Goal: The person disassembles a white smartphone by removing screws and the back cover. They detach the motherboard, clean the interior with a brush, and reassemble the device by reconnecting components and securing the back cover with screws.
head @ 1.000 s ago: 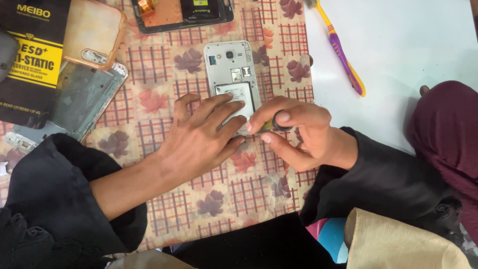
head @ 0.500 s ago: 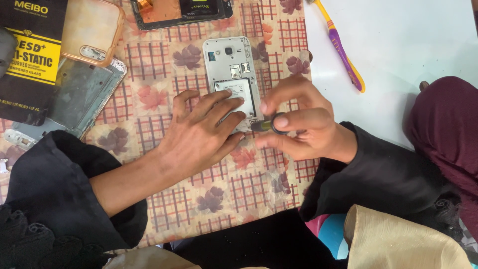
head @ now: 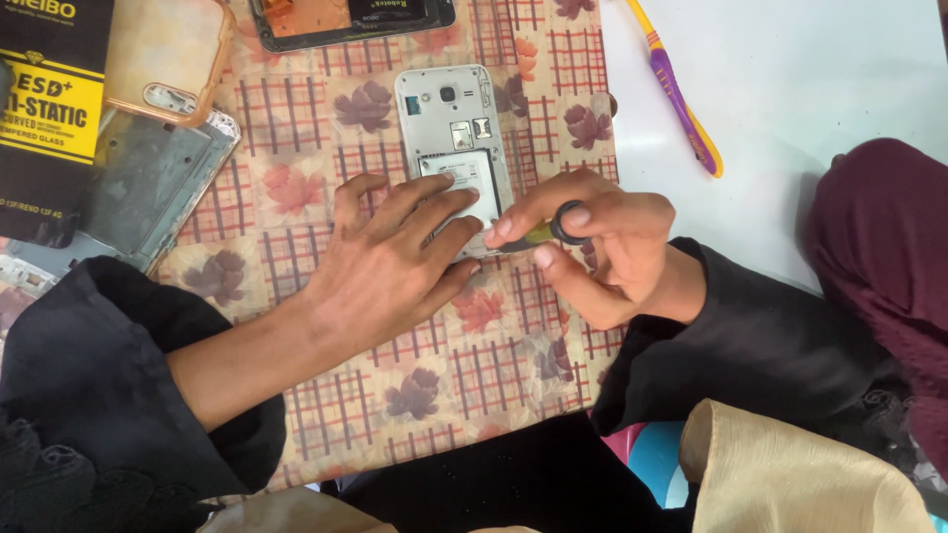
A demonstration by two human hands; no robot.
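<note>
The right hand [head: 602, 247] has slid lower along the opened white phone [head: 456, 148], fingers pinched on a small screwdriver [head: 553, 230]; the left hand [head: 395, 266] lies flat, fingers spread, pressing the phone onto the patterned cloth [head: 296, 188].

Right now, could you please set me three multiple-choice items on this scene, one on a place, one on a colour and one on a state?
1. Where does the left hand rest?
A. on the lower part of the white phone
B. on the toothbrush
C. on the black packet

2. What colours is the toothbrush on the white surface?
A. green and white
B. purple and yellow
C. all black

3. In what state is the white phone?
A. back cover off, inside showing
B. sealed in a case
C. screen up and lit

Answers:
1 A, its fingers lie across the phone's lower half.
2 B, its handle shows both colours.
3 A, its open compartments are visible, while the right hand holds a small tool at its edge.
</note>
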